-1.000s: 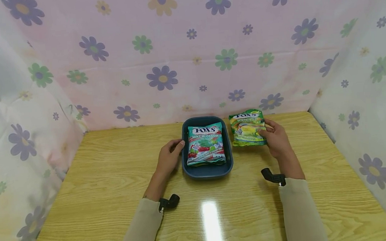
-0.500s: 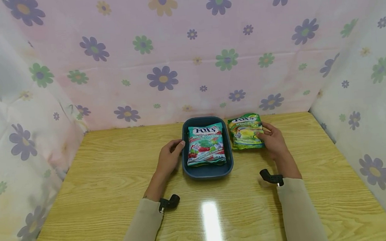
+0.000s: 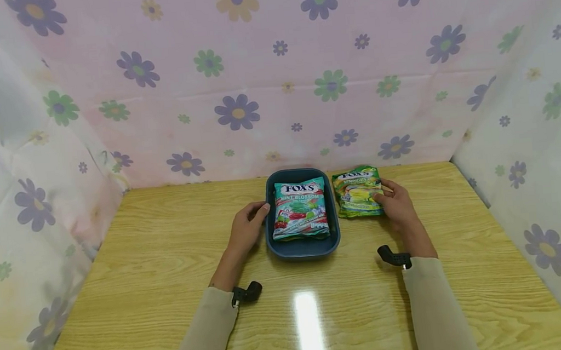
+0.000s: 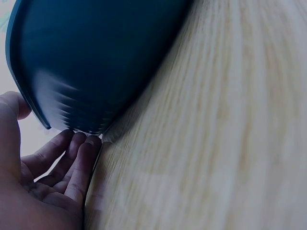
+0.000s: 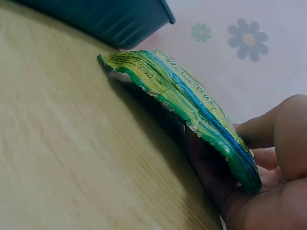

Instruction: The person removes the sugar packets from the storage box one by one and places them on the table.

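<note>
In the head view, a dark blue plastic basket (image 3: 304, 248) stands at the back middle of the table. A teal FOX'S Mint Blossom candy bag (image 3: 299, 209) lies inside it; the edge of something shows beneath. My left hand (image 3: 244, 227) touches the basket's left side, its thumb at the rim and its fingertips against the outer wall (image 4: 81, 86). Right of the basket, my right hand (image 3: 398, 204) pinches a green FOX'S Spring Tea candy bag (image 3: 358, 193) by its right edge, thumb on top and fingers under. In the right wrist view this bag (image 5: 187, 100) sits tilted, its held side raised.
The wood-grain table (image 3: 168, 260) reaches back to a pink flowered cloth wall (image 3: 263, 77). Similar flowered cloth hangs on the left and right sides. Black camera mounts (image 3: 247, 293) sit on both wrists.
My right hand has moved slightly left and lower with the green candy bag, closer to the basket, and over the last half second it barely moves. My left hand and the basket stay in place.
</note>
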`<move>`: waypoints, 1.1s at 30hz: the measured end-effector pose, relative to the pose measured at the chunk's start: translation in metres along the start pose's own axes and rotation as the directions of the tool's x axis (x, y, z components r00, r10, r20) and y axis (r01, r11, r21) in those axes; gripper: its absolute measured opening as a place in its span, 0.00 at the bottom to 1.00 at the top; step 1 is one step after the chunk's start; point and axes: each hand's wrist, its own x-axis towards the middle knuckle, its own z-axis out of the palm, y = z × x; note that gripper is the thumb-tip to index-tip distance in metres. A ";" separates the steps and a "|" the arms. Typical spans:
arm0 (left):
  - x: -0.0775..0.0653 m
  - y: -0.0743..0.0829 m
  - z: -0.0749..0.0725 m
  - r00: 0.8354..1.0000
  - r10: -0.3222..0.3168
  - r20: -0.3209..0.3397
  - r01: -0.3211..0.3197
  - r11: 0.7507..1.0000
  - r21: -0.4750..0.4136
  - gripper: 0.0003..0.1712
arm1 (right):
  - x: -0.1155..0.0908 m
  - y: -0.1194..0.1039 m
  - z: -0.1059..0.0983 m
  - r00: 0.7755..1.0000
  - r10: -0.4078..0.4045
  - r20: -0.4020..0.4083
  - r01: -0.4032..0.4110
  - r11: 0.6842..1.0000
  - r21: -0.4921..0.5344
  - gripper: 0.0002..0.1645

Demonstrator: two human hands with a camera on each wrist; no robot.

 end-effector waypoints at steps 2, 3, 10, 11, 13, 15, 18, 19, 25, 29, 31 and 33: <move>0.000 0.000 0.000 1.000 0.003 -0.002 -0.003 1.000 0.003 0.29 | 0.000 -0.001 0.001 1.000 0.003 -0.009 -0.004 1.000 -0.028 0.39; 0.000 0.000 0.000 1.000 0.005 -0.002 -0.005 1.000 0.004 0.29 | 0.001 -0.001 0.001 1.000 0.005 -0.014 -0.006 0.999 -0.043 0.39; 0.001 0.000 0.001 1.000 0.009 -0.006 -0.009 1.000 0.002 0.27 | -0.002 -0.004 0.003 0.998 -0.013 -0.058 0.002 0.982 -0.186 0.37; 0.001 -0.001 0.001 1.000 0.009 -0.004 -0.009 1.000 0.001 0.27 | -0.002 -0.005 0.004 0.998 -0.021 -0.063 0.007 0.977 -0.213 0.37; 0.001 -0.001 0.000 1.000 0.009 -0.002 -0.009 1.000 0.001 0.27 | -0.004 -0.007 0.004 0.997 -0.033 -0.069 0.015 0.967 -0.255 0.37; 0.001 -0.001 0.000 1.000 0.008 0.000 -0.008 1.000 0.000 0.28 | -0.006 -0.008 0.003 0.997 -0.039 -0.073 0.017 0.960 -0.279 0.38; 0.000 -0.001 0.000 1.000 0.007 0.002 -0.007 1.000 0.000 0.28 | -0.008 -0.011 0.002 0.997 -0.039 -0.064 0.019 0.960 -0.279 0.39; 0.000 -0.001 0.000 1.000 0.006 0.001 -0.006 1.000 0.000 0.28 | -0.008 -0.012 0.002 0.997 -0.037 -0.061 0.019 0.960 -0.279 0.39; -0.001 0.000 0.000 1.000 0.010 0.002 -0.010 1.000 -0.011 0.28 | -0.013 -0.019 -0.001 0.999 -0.024 -0.041 0.011 0.957 -0.291 0.40; -0.001 0.000 0.000 1.000 0.010 0.006 -0.010 1.000 -0.016 0.27 | -0.017 -0.027 -0.004 1.000 -0.008 -0.022 0.001 0.956 -0.294 0.40; -0.001 0.000 0.000 1.000 0.008 0.005 -0.008 1.000 -0.016 0.27 | -0.020 -0.032 -0.004 1.000 -0.006 -0.010 0.003 0.953 -0.303 0.40; -0.001 0.000 0.000 1.000 0.007 0.005 -0.007 1.000 -0.015 0.27 | -0.023 -0.036 -0.004 1.000 -0.007 0.006 0.008 0.948 -0.319 0.40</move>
